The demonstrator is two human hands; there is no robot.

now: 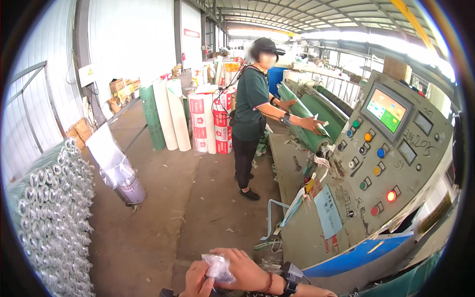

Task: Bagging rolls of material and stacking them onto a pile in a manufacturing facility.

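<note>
Low in the middle of the head view, a small crumpled clear plastic bag (218, 268) is held between my two hands. The fingers of my left hand (196, 280) pinch its left side. My right hand (246, 271) is wrapped over the other side, with its back facing up. What lies inside the plastic, if anything, I cannot make out. To the right of my hands stands a grey-green control panel (316, 237) with coloured buttons and a lit screen (387, 110).
A co-worker (252, 106) in a dark green shirt has both hands on a green roll (299, 116) at the machine. Several plastic-wrapped rolls (54, 213) are stacked at the left. A bucket (132, 188) with white sheeting stands on the floor. Red-and-white wrapped rolls (200, 123) stand behind.
</note>
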